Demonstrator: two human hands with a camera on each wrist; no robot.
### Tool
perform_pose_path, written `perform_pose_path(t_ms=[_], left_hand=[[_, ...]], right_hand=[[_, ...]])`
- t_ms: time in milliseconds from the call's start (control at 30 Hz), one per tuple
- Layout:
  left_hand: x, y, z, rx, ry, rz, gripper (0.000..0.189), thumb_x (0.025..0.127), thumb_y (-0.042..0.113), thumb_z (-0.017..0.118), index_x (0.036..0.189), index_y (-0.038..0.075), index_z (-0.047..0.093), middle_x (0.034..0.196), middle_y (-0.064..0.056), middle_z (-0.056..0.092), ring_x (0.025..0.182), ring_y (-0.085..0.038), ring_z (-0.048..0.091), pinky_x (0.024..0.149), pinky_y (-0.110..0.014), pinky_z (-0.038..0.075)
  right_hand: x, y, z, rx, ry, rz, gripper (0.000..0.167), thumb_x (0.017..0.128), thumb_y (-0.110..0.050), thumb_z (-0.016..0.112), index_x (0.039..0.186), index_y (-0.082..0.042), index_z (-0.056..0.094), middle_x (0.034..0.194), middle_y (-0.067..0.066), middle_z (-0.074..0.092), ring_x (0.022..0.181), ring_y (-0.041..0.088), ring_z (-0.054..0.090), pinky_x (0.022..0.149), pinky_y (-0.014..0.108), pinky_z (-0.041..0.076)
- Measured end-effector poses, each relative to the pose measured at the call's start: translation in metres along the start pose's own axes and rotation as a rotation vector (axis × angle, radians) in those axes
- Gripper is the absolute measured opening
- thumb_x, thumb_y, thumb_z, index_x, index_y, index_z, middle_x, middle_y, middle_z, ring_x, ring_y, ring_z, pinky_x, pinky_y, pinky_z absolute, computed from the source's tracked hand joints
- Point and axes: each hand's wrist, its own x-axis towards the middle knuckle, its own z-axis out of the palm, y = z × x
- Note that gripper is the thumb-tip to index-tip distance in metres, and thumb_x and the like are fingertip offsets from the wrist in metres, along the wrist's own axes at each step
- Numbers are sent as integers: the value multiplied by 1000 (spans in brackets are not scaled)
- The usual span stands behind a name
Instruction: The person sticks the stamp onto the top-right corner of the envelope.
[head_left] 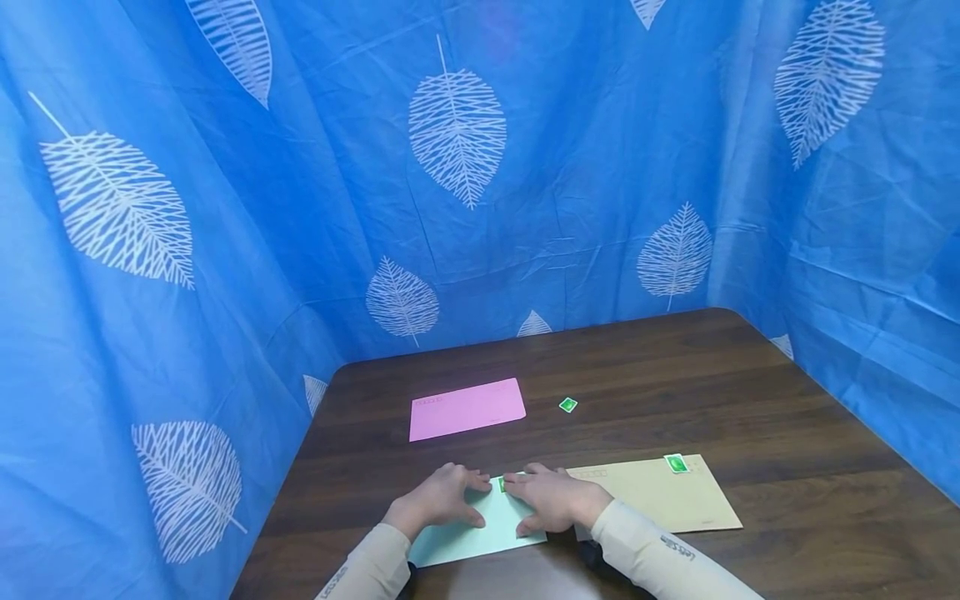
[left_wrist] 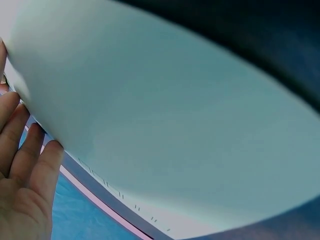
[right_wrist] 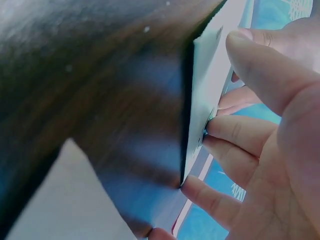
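While the forearms come in from seven and five o'clock, the left hand (head_left: 441,500) and the right hand (head_left: 558,502) bend toward each other over the mint envelope (head_left: 497,523), which lies on the table (head_left: 622,358) beneath them. Left fingers extend toward two o'clock, right fingers toward ten; both thumbs angle lower, so each grip stands apart. The right fingertips partly cover a green stamp (head_left: 502,484) at the envelope's one o'clock edge.

Only the head view takes in the loose stamp (head_left: 568,405), at one o'clock from the mint envelope, and the whole pink envelope (head_left: 468,410) at twelve. At three o'clock lies the cream envelope (head_left: 648,502), its stamp (head_left: 677,463) near its one o'clock corner. The left wrist view adds a row of printed marks (left_wrist: 121,195) along the mint envelope's edge; the right wrist view shows the right fingers' undersides, fingertips at the edge.
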Motion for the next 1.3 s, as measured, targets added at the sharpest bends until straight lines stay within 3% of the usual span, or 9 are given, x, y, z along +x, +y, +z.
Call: perform_pose_path(t_ms=[767,1000,1300], left_hand=[[0,1,2,-8,5,10,52,71,34,89,119,22,75,130,3,69,129,-24,60,108,-45,49],[-2,4,-2,-12,8,6,50,71,33,90,117,20,76,128,2,71,125,-25,63,104,-44,52],[-1,4,-4,-38,16,10,49,70,29,91,116,17,76,125,1,72,120,-23,66,101,-40,54]], right_hand=[[-4,3,1,53,32,-15,68,88,-40,74,145,-11,52,157,6,45,142,38,42,106,62,44],[2,16,-6,143,62,-4,65,92,-34,71,144,0,50,156,15,44,141,37,44,113,51,41],[6,36,-8,201,126,26,60,94,-30,69,141,4,52,152,19,48,140,38,45,115,54,38]])
